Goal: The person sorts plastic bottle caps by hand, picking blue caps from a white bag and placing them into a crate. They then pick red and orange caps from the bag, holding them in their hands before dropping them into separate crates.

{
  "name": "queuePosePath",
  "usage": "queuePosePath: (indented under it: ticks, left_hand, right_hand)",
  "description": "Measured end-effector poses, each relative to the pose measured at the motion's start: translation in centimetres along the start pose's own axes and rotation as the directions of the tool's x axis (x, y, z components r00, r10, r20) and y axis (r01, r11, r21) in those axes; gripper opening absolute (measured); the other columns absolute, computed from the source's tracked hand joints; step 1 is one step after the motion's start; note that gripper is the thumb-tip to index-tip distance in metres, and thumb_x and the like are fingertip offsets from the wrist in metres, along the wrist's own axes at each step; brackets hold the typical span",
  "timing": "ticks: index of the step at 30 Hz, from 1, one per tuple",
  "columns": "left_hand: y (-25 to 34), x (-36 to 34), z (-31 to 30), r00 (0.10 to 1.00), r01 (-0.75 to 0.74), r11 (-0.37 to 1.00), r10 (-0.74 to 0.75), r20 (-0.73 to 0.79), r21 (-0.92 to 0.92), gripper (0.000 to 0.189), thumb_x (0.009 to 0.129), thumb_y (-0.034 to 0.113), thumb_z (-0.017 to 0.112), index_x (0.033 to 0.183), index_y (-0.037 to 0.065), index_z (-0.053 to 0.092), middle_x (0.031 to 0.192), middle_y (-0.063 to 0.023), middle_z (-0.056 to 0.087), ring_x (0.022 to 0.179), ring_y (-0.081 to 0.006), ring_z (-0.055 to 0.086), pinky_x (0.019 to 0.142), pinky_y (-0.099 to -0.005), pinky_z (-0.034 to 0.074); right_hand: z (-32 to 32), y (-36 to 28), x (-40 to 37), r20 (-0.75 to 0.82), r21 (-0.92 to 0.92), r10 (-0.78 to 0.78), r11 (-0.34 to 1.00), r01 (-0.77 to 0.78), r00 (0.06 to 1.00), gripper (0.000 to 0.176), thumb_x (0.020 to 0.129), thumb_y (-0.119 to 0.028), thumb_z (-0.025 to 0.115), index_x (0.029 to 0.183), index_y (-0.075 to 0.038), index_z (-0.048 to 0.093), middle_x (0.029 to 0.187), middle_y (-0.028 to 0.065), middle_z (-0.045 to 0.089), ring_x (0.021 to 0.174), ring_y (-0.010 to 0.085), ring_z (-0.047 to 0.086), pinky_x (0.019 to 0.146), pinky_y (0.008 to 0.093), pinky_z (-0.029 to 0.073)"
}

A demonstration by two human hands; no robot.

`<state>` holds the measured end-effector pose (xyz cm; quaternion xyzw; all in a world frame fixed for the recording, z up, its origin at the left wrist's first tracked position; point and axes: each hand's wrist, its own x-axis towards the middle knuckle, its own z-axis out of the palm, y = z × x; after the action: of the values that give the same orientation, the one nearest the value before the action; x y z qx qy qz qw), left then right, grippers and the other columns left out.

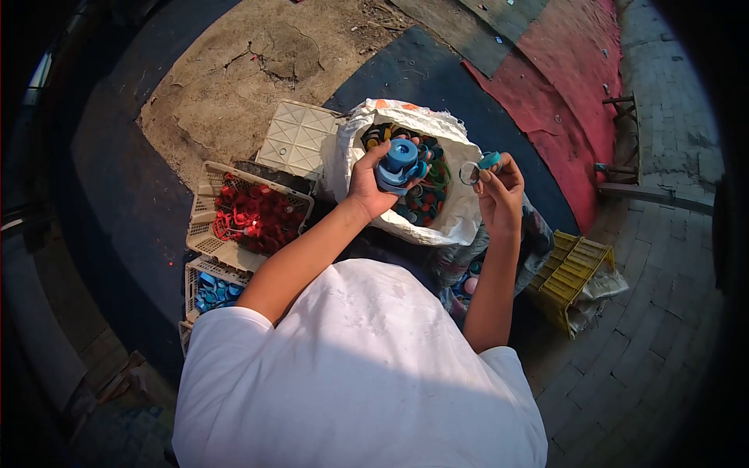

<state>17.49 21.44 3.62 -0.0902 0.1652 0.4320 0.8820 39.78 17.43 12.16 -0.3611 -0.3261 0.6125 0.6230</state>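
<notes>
My left hand [374, 186] is closed around several blue caps [401, 156], over the left part of a white woven sack [470, 209]. Inside the sack lie many mixed caps [427, 204] in green, red, yellow and dark colours. At the sack's right edge, my right hand [501, 187] pinches a teal cap [489, 160] between thumb and fingers. A thin clear ring [469, 173] shows just left of that cap, by the fingertips. The two hands are apart.
Left of the sack stand a crate of red caps [253, 214] and a crate of blue caps [214, 292]. Behind them lies a cream plastic lid [298, 140]. A yellow crate [573, 269] is at the right, with a metal-framed stand [655, 195] beyond it.
</notes>
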Motion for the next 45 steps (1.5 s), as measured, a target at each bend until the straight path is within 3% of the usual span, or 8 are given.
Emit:
queuePosePath:
  ticks: [11,17,21,30,33,37,40,45]
  left_hand:
    - [-0.4,-0.1,1.6,1.000,0.005,0.999,-0.005,0.000,0.035,0.040,0.094,0.033,0.064,0.125,0.008,0.060,0.128,-0.0120,0.066,0.125,-0.0334,0.060,0.107,-0.0496,0.048]
    - [-1.4,-0.1,1.9,0.999,-0.013,0.997,0.010,-0.048,-0.078,0.033,0.097,0.035,0.062,0.117,0.009,0.065,0.122,-0.0113,0.069,0.121,-0.0335,0.061,0.109,-0.0501,0.047]
    - [-1.3,-0.7,1.8,0.999,-0.029,0.998,0.028,-0.026,-0.051,0.032,0.099,0.036,0.059,0.115,0.009,0.066,0.120,-0.0107,0.069,0.121,-0.0326,0.061,0.109,-0.0486,0.047]
    - [-0.3,-1.2,1.7,0.998,-0.050,0.998,0.048,-0.046,-0.043,0.031,0.098,0.032,0.063,0.117,0.008,0.063,0.116,-0.0116,0.070,0.111,-0.0300,0.068,0.100,-0.0442,0.054]
    - [-0.4,-1.0,1.5,0.995,-0.067,0.996,0.062,-0.082,-0.065,0.031,0.097,0.032,0.064,0.118,0.009,0.063,0.116,-0.0110,0.071,0.110,-0.0275,0.068,0.100,-0.0433,0.055]
    - [-0.7,-1.0,2.6,0.989,-0.095,0.995,0.097,-0.114,0.021,0.033,0.095,0.032,0.066,0.119,0.011,0.063,0.120,-0.0103,0.070,0.114,-0.0249,0.066,0.101,-0.0427,0.053]
    - [-1.0,-0.8,2.9,0.988,-0.138,0.984,0.145,-0.054,0.115,0.035,0.094,0.030,0.065,0.122,0.009,0.063,0.124,-0.0110,0.068,0.118,-0.0237,0.064,0.103,-0.0396,0.049]
    - [-1.0,-0.1,3.9,0.913,-0.406,0.859,0.391,0.112,0.312,0.037,0.094,0.029,0.056,0.120,0.003,0.061,0.125,-0.0124,0.066,0.118,-0.0250,0.064,0.106,-0.0383,0.048]
  right_hand:
    - [3.3,1.6,-0.2,0.046,-0.399,-0.018,0.916,0.035,0.999,0.018,0.084,0.004,0.075,0.091,-0.002,0.059,0.088,0.0006,0.066,0.081,0.0050,0.062,0.069,0.0214,0.049]
    - [6.5,2.9,-0.6,0.261,-0.844,-0.042,0.475,0.249,0.965,0.020,0.076,0.004,0.077,0.089,-0.002,0.063,0.087,0.0033,0.063,0.082,0.0099,0.065,0.066,0.0255,0.050]
    - [7.4,4.4,-0.5,0.384,-0.852,-0.085,0.351,0.388,0.920,0.025,0.069,0.001,0.077,0.090,-0.006,0.065,0.095,0.0088,0.065,0.088,0.0299,0.066,0.078,0.0395,0.054]
    - [8.3,4.9,-1.4,0.401,-0.822,-0.081,0.409,0.397,0.912,0.030,0.070,-0.002,0.075,0.098,-0.008,0.068,0.108,0.0112,0.063,0.111,0.0325,0.059,0.094,0.0401,0.050]
    - [6.8,5.8,-2.5,0.305,-0.917,-0.322,0.153,0.367,0.896,0.035,0.079,-0.015,0.070,0.113,-0.007,0.066,0.117,0.0124,0.060,0.122,0.0299,0.053,0.103,0.0379,0.043]
    - [7.1,11.0,-0.6,-0.330,-0.326,-0.316,0.923,0.207,0.890,0.055,0.096,-0.034,0.054,0.142,-0.003,0.048,0.136,0.0132,0.052,0.128,0.0233,0.049,0.110,0.0367,0.037]
    - [7.7,11.7,1.1,-0.369,0.277,-0.081,0.941,0.193,0.926,0.056,0.099,-0.038,0.048,0.142,-0.001,0.049,0.138,0.0140,0.053,0.130,0.0257,0.050,0.114,0.0387,0.036]
    - [9.2,10.5,2.3,-0.392,0.379,0.027,0.916,0.134,0.920,0.061,0.100,-0.044,0.042,0.142,0.001,0.051,0.136,0.0150,0.060,0.129,0.0271,0.054,0.114,0.0402,0.039]
